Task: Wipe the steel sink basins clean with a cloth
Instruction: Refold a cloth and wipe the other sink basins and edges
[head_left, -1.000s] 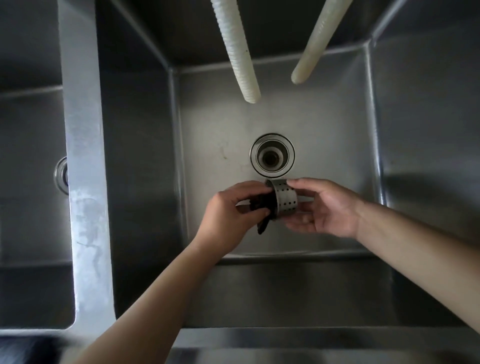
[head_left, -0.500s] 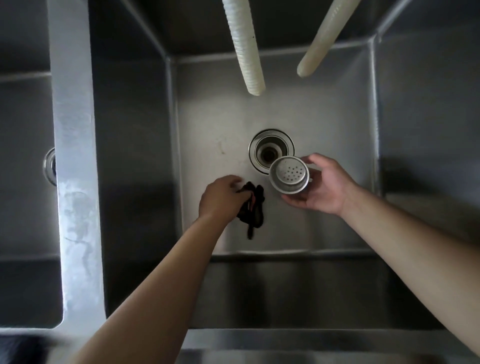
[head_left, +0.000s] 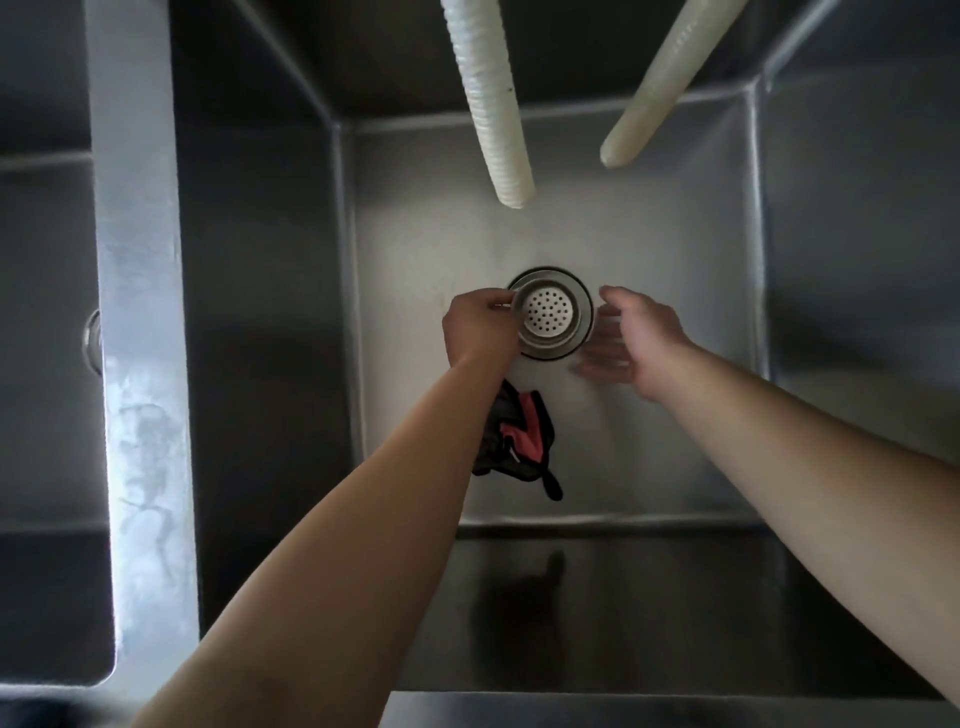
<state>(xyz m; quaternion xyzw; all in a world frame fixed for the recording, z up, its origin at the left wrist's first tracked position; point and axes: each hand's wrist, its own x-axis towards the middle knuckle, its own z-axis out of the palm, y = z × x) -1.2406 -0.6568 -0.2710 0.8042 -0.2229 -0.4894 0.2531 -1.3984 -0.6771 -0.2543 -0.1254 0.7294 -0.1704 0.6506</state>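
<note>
Strainer (head_left: 548, 314) sits in the drain, left hand (head_left: 480, 327) pinching its rim; right hand (head_left: 641, 340) hovers open, empty. Cloth (head_left: 517, 439) lies on the basin floor (head_left: 675, 441). Next, likely retrieve it and wipe.

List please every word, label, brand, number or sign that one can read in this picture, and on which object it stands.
None: no readable text shows on anything here.
The strainer, the sink basin, the two hoses and the dark cloth carry no visible print.
The pale marks on the divider are stains, not writing.
</note>
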